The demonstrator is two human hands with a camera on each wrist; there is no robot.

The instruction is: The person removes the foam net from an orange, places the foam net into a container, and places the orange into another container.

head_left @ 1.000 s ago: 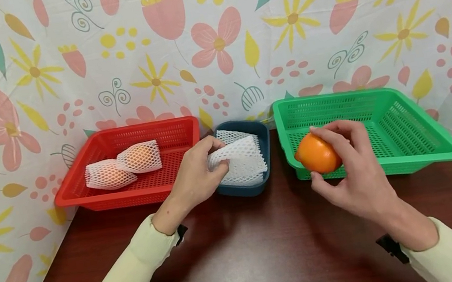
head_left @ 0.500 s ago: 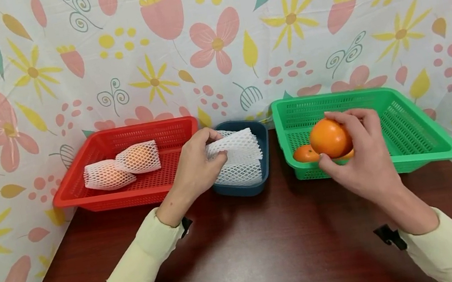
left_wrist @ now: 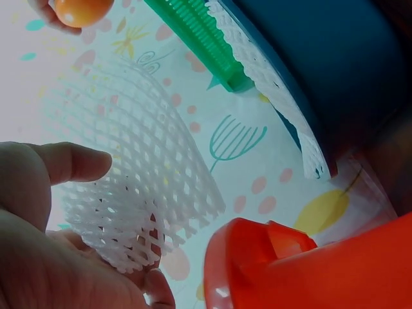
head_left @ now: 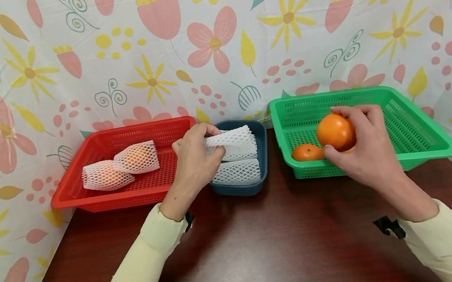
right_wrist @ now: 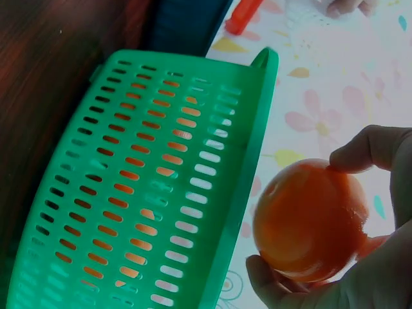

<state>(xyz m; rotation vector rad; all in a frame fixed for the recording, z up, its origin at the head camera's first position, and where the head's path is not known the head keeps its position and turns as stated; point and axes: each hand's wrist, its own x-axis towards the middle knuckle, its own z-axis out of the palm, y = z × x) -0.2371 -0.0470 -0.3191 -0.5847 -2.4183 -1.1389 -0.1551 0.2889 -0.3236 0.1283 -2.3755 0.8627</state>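
My left hand pinches a white foam net sleeve between thumb and fingers, above the dark blue bin. More foam net sleeves lie in that bin under it. My right hand grips an orange by its sides, over the near left part of the green basket. In the right wrist view the same orange is held above the basket's rim. Another orange lies in the basket; one more beneath the held fruit is mostly hidden.
At the left, a red basket holds two oranges in foam net sleeves. All three containers stand at the back of the dark wooden table, against a flower-print curtain.
My right hand has lifted the orange up and to the right, uncovering another orange in the green basket. My left hand has raised the foam net sleeve slightly from the ones below.
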